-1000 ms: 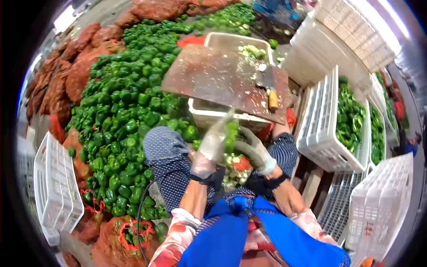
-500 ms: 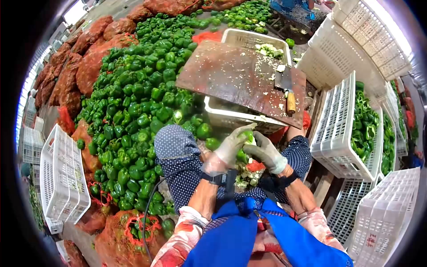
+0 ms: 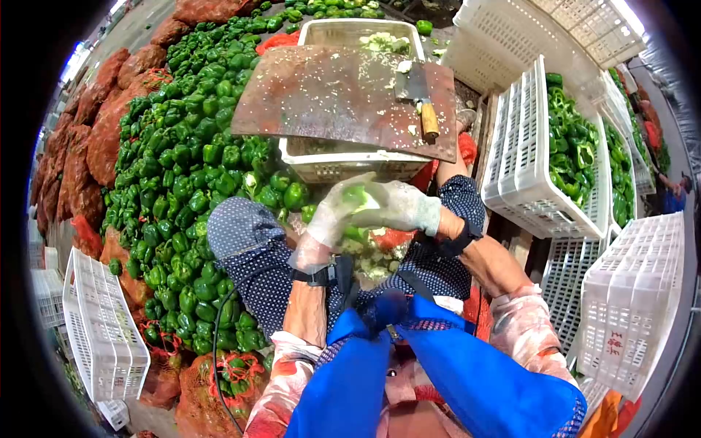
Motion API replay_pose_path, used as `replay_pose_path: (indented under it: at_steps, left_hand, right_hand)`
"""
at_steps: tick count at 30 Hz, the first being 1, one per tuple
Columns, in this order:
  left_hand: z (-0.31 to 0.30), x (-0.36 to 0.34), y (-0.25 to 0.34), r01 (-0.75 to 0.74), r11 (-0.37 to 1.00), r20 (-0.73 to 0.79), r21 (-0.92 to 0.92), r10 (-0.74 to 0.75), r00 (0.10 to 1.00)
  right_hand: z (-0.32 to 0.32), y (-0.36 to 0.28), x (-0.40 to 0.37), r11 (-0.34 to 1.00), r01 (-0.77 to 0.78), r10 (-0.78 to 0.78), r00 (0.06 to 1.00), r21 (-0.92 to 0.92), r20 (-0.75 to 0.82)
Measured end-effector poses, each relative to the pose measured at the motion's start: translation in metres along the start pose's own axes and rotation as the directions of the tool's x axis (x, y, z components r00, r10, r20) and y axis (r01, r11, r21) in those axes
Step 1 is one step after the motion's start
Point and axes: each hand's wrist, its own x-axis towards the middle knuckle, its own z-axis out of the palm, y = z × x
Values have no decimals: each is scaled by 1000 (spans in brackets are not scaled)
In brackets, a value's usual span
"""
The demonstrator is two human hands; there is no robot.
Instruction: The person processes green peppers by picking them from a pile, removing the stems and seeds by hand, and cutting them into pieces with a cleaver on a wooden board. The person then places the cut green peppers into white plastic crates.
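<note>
My left hand, in a pale glove, is closed around a green pepper above my lap. Against the same pepper, from the right, presses my right hand, also gloved, its fingers blurred and partly hidden. Some of the pepper's pale inside shows between the hands. Beyond them a brown board lies across a white crate. On the board's right part rests a cleaver with a wooden handle, among scattered seeds. Pale pepper scraps lie below my hands, between my legs.
A large heap of green peppers spreads to the left, with red mesh sacks behind it. White crates of cut peppers stand at the right. Another white crate is at the lower left, and a stacked one at the lower right.
The view has shifted, so the board and crates appear further left and higher. My hands have come closer together around the pepper, and my right forearm reaches more sideways.
</note>
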Motion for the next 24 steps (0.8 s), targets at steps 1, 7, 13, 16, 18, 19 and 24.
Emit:
replay_pose_path:
  at_steps: [1, 7, 13, 16, 18, 19, 24]
  left_hand:
    - [2, 2, 1, -23, 998, -2, -50, 23, 1000]
    - [8, -3, 9, -33, 997, -39, -73, 30, 999]
    - [21, -3, -3, 36, 978, -32, 203, -30, 999]
    - [20, -3, 15, 203, 949, -106, 242, -182, 978]
    - [8, 3, 23, 171, 958, -131, 230, -144, 981]
    - [-1, 5, 25, 102, 995, -134, -13, -103, 986]
    - [-16, -7, 16, -148, 927, -130, -344, 109, 985]
  right_hand:
    - [-2, 3, 2, 998, 1, -1, 1000, -68, 8]
    - [-22, -18, -2, 996, -90, 92, 989, -30, 114]
    - [-7, 1, 2, 965, 57, 8, 969, -256, 245]
    - [1, 18, 3, 877, 6, 106, 973, -481, 206]
    - [-4, 16, 4, 876, -79, 184, 967, -477, 178]
    - [-12, 6, 2, 891, -168, 258, 952, -421, 165]
    - [-9, 38, -11, 959, -33, -5, 991, -281, -134]
